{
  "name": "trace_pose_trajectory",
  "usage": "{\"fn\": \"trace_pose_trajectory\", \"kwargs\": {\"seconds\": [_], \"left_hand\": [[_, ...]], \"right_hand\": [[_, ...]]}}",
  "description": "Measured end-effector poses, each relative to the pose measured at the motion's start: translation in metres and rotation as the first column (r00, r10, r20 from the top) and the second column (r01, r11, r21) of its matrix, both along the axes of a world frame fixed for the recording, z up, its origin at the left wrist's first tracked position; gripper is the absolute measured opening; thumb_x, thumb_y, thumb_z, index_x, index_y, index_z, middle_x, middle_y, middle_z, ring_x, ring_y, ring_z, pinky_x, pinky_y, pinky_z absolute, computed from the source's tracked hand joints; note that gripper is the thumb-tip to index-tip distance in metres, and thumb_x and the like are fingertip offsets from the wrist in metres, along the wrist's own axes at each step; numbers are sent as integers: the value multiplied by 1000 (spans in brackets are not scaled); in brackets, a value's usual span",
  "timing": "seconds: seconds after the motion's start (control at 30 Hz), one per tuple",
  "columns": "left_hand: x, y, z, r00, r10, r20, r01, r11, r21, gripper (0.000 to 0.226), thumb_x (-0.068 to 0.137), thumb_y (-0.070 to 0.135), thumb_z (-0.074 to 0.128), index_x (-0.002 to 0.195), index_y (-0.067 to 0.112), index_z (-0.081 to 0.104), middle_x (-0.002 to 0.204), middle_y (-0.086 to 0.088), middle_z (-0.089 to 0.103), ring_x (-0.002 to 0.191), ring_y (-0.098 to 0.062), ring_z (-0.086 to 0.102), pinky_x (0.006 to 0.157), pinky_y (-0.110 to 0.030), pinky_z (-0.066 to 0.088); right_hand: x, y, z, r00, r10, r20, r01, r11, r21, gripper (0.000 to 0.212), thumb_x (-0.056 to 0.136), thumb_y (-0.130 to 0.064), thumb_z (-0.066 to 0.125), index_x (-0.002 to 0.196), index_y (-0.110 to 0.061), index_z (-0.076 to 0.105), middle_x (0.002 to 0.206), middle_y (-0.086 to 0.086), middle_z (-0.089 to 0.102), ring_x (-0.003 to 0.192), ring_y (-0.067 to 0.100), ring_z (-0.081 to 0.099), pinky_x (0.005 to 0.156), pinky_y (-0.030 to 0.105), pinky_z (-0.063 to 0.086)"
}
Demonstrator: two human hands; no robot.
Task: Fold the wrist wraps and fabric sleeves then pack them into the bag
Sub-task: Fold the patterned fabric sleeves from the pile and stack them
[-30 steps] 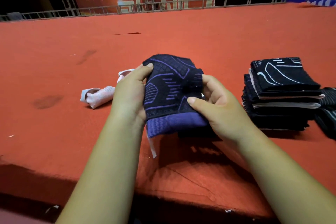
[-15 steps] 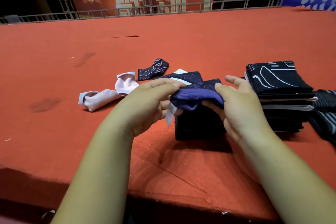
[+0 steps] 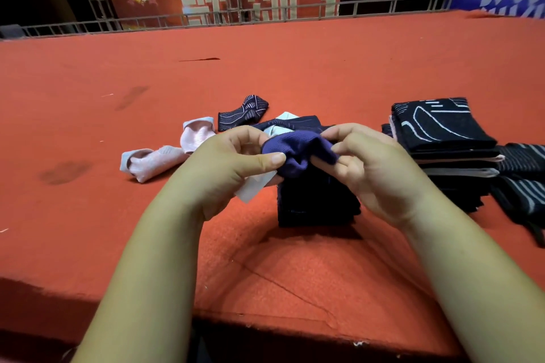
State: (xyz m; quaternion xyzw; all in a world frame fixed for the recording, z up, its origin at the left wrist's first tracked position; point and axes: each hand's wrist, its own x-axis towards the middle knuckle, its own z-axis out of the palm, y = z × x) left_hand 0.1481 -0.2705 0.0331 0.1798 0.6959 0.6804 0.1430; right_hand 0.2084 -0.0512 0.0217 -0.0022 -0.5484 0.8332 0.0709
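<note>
From the head view, the only one there is, both hands are closed on the navy-and-purple sleeve [image 3: 298,151]: the left hand [image 3: 227,168] pinches the ribbed purple cuff between thumb and forefinger, and the right hand [image 3: 374,168] grips the cuff's other side with curled fingers. The cuff is held just above the red carpeted surface [image 3: 295,268], bunched between the two hands, while the dark body hangs below it and seems to rest on the carpet. A white tag [image 3: 253,189] sticks out under the left hand. The likeliest fault here is a crooked fold, since the bunched cuff could crease unevenly if laid flat without being smoothed. The tag could also be trapped outside the fold and leave a lump. The stretchy knit may spring open once either pinch lets go. The folded stack [image 3: 442,130] stands just to the right, tall and soft, and the right forearm is near enough to nudge it or tip its top piece. More striped dark pieces [image 3: 522,183] lie beside that stack. Unfolded pieces wait behind the hands: two pink sleeves [image 3: 156,160], a small patterned wrap [image 3: 244,113] and a dark sleeve with pale lining [image 3: 295,124], any of which a wide sweep could drag. No bag is visible, so packing cannot be judged
</note>
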Motion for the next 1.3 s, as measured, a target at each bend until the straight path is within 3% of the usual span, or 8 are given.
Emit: {"fn": "trace_pose_trajectory", "kwargs": {"seconds": [0.2,0.43,0.6,0.67,0.8,0.93,1.07,1.3], "left_hand": [[4,3,4,989,101,-112,-108,992,-61,24,87,2,84,88,14,63,94,-17,76,85,-32,78,79,-44,66],[20,24,14,870,345,-353,-423,890,-173,21,83,-3,58,86,18,62,68,-4,71,55,-30,70,41,-29,42],[34,36,20,798,346,-494,-454,883,-115,32,80,-1,52,79,26,69,121,18,70,80,-29,76,57,-49,62],[37,40,20,802,340,-492,-441,891,-104,34,81,0,53,80,27,73,114,22,75,81,-25,77,57,-43,62],[33,36,18,846,281,-453,-370,921,-119,34,87,6,55,99,28,78,93,22,77,87,0,71,76,-25,54],[26,23,16,911,125,-394,-176,980,-95,50,90,-5,54,129,21,69,111,13,76,85,-1,67,72,-15,49],[19,21,11,861,218,-460,-280,957,-72,45,93,-12,60,123,21,71,108,10,79,98,-5,74,81,-22,59],[14,25,8,821,339,-460,-353,934,59,15,107,15,63,106,16,78,79,-2,76,67,-15,68,61,-29,56]], "right_hand": [[5,10,-3,993,90,75,-108,949,297,30,96,8,70,123,-3,64,99,10,75,98,23,77,96,35,64],[10,4,2,991,-60,116,-20,805,592,24,97,-8,75,91,-13,53,74,9,70,66,25,75,61,34,64],[7,2,-2,926,-378,-21,282,653,703,36,96,-14,66,72,-21,40,61,7,58,52,25,72,42,30,52],[7,4,-2,904,-419,-84,351,615,706,35,93,-8,62,71,-21,38,64,4,56,55,26,74,45,34,57],[6,7,1,937,-347,-30,315,808,499,20,97,1,57,89,-15,48,91,8,65,73,27,81,67,45,67],[3,12,5,957,-277,-84,289,896,337,14,98,4,60,98,-8,67,100,7,73,88,24,81,80,37,66],[5,13,5,977,-166,-137,198,942,270,13,97,-5,65,102,-11,75,107,7,80,100,22,79,101,46,61],[8,9,2,926,-228,-301,370,706,604,19,96,-13,72,105,-30,76,92,-6,79,86,16,74,89,46,60]]}}
